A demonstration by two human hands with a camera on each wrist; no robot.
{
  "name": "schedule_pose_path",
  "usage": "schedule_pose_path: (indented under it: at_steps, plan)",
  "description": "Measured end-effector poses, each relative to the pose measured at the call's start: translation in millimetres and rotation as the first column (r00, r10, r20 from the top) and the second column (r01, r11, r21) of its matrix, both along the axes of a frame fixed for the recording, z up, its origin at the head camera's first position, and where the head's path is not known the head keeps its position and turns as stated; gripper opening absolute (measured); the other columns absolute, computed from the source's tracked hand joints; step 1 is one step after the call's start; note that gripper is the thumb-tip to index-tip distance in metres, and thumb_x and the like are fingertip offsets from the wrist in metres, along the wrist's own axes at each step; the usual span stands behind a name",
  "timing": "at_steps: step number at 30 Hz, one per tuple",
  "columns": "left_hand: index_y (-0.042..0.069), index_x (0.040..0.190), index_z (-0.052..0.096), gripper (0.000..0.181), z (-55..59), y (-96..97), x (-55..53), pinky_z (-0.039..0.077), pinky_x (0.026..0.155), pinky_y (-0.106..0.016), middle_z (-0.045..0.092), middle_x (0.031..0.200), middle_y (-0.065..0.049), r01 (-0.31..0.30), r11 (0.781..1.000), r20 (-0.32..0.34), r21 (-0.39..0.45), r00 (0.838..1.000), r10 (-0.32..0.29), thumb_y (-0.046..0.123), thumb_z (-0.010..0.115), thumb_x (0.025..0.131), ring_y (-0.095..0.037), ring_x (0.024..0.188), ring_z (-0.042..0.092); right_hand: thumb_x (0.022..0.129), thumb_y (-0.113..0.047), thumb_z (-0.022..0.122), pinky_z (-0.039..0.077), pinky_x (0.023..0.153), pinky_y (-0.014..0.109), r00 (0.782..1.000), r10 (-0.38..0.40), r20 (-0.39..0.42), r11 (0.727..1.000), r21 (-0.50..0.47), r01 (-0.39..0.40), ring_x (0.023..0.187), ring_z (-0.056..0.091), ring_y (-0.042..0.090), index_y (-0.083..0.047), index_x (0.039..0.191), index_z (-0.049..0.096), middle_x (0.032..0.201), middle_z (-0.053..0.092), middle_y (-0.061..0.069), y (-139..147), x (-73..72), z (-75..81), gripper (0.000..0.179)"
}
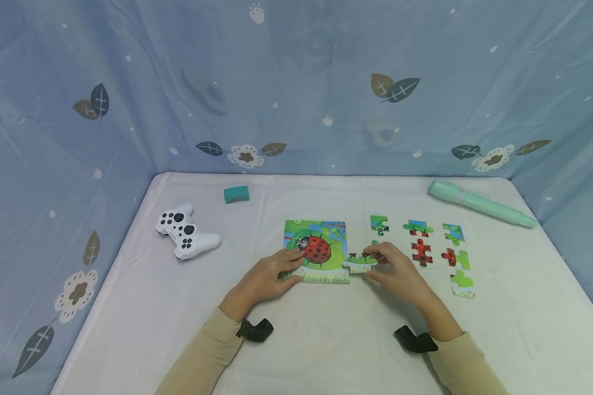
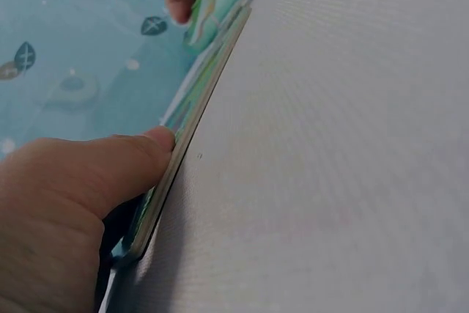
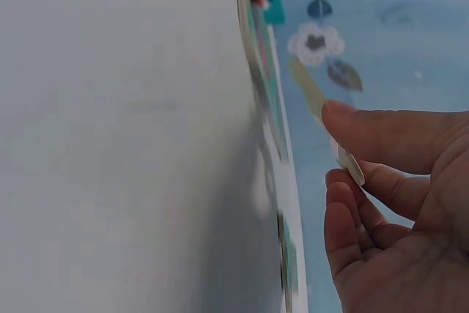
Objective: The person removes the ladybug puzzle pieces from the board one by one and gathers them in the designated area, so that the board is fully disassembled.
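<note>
A square ladybug picture board [image 1: 333, 274] lies flat on the white table, its thickness showing edge-on in the left wrist view. My left hand [image 1: 269, 276] rests on the board's left side with fingers extended over the picture; the thumb [image 2: 150, 153] presses at its near edge. Just off the board's right side, my right hand [image 1: 397, 274] pinches a green and white puzzle piece [image 1: 359, 266] between thumb and fingers. In the right wrist view this piece [image 3: 309, 89] is tilted and raised over the table, partly covered by the thumb.
Several loose puzzle pieces [image 1: 421, 253] are spread right of the right hand. A white game controller [image 1: 188, 233] lies at the left, with a teal block [image 1: 236, 194] behind it. At the back right is a mint-green stick-like object [image 1: 481, 203]. Blue patterned cloth [image 1: 316, 88] surrounds the table.
</note>
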State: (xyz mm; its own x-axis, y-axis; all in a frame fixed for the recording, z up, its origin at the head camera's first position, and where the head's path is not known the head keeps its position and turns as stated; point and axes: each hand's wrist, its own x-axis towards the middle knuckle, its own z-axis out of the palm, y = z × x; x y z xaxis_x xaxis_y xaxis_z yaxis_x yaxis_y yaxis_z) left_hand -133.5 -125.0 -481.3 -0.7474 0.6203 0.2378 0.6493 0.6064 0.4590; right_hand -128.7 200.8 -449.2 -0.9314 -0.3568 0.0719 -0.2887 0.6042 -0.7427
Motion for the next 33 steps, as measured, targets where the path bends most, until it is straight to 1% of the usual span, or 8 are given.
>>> schedule_pose_path:
  at_steps: [3, 7, 10, 15, 18, 20, 27, 33]
  plan:
    - [0.004, 0.127, 0.06, 0.045, 0.5, 0.0, 0.5, 0.037, 0.111, -0.036, 0.054, 0.138, -0.004, 0.001, 1.0, -0.006, 0.005, 1.0, -0.001, 0.03, 0.064, 0.09, -0.027, 0.131, 0.046, 0.08, -0.003, 0.074, 0.052, 0.087, 0.024, 0.999, -0.027, -0.02, 0.999, 0.016, 0.028, 0.099, 0.053, 0.015, -0.008, 0.12, 0.059, 0.114, 0.058, 0.004, 19, 6.3, 0.1, 0.043]
    - [0.004, 0.127, 0.06, 0.045, 0.9, 0.0, 1.1, 0.037, 0.112, -0.036, 0.054, 0.137, -0.004, -0.002, 1.0, -0.001, 0.007, 1.0, 0.002, 0.03, 0.064, 0.09, -0.026, 0.131, 0.047, 0.08, -0.008, 0.074, 0.046, 0.085, 0.008, 0.997, -0.069, -0.034, 0.997, 0.034, 0.07, 0.098, 0.051, 0.007, -0.007, 0.12, 0.059, 0.115, 0.057, 0.004, 45, 15.1, 0.2, 0.042]
    - [0.004, 0.127, 0.06, 0.045, 1.0, 0.1, 1.3, 0.036, 0.112, -0.036, 0.054, 0.137, -0.004, -0.006, 1.0, 0.007, 0.006, 1.0, 0.005, 0.03, 0.064, 0.09, -0.026, 0.131, 0.047, 0.081, -0.009, 0.074, 0.043, 0.085, 0.002, 0.995, -0.093, -0.029, 0.995, 0.025, 0.094, 0.098, 0.048, -0.002, -0.005, 0.121, 0.059, 0.116, 0.057, 0.007, 63, 21.3, -0.3, 0.043]
    - [0.004, 0.127, 0.06, 0.045, 1.3, 0.6, 1.1, 0.036, 0.112, -0.036, 0.054, 0.137, -0.004, -0.008, 1.0, 0.017, 0.012, 1.0, 0.008, 0.03, 0.064, 0.09, -0.026, 0.131, 0.046, 0.084, -0.013, 0.072, 0.04, 0.083, 0.0, 0.992, -0.125, 0.013, 0.992, 0.021, 0.125, 0.099, 0.043, -0.016, -0.001, 0.123, 0.057, 0.119, 0.056, 0.014, 90, 29.3, 1.6, 0.043]
    - [0.004, 0.127, 0.06, 0.046, 1.1, 0.7, 1.0, 0.037, 0.111, -0.037, 0.054, 0.137, -0.005, -0.008, 1.0, 0.018, 0.02, 1.0, 0.007, 0.03, 0.064, 0.09, -0.027, 0.131, 0.047, 0.085, -0.016, 0.071, 0.04, 0.082, 0.0, 0.989, -0.14, 0.047, 0.989, 0.042, 0.138, 0.1, 0.041, -0.02, -0.002, 0.123, 0.057, 0.121, 0.055, 0.014, 102, 32.2, 1.2, 0.043]
    - [0.003, 0.127, 0.06, 0.046, 0.8, 0.7, 1.1, 0.038, 0.111, -0.038, 0.055, 0.137, -0.005, -0.006, 1.0, 0.017, 0.024, 1.0, 0.006, 0.03, 0.065, 0.09, -0.028, 0.131, 0.047, 0.085, -0.016, 0.071, 0.039, 0.081, 0.0, 0.988, -0.148, 0.05, 0.988, 0.05, 0.146, 0.099, 0.041, -0.02, -0.001, 0.122, 0.057, 0.12, 0.055, 0.012, 108, 34.0, -0.6, 0.042]
    - [0.004, 0.128, 0.059, 0.047, -1.1, 0.5, 0.8, 0.037, 0.111, -0.037, 0.054, 0.137, -0.005, -0.013, 1.0, 0.021, 0.026, 1.0, 0.012, 0.03, 0.065, 0.089, -0.027, 0.131, 0.047, 0.081, -0.009, 0.074, 0.038, 0.08, -0.001, 0.992, -0.129, -0.017, 0.991, 0.033, 0.129, 0.097, 0.043, -0.015, 0.002, 0.118, 0.058, 0.112, 0.053, 0.009, 115, 36.6, -5.4, 0.042]
    - [0.004, 0.129, 0.059, 0.048, 0.4, 0.3, 1.3, 0.037, 0.111, -0.039, 0.055, 0.136, -0.007, -0.013, 0.998, 0.026, 0.056, 1.0, 0.011, 0.029, 0.066, 0.089, -0.029, 0.13, 0.047, 0.08, -0.01, 0.075, 0.03, 0.083, -0.006, 0.989, -0.142, -0.03, 0.985, 0.093, 0.145, 0.102, 0.034, -0.02, 0.001, 0.117, 0.058, 0.114, 0.052, 0.011, 114, 36.9, -6.5, 0.041]
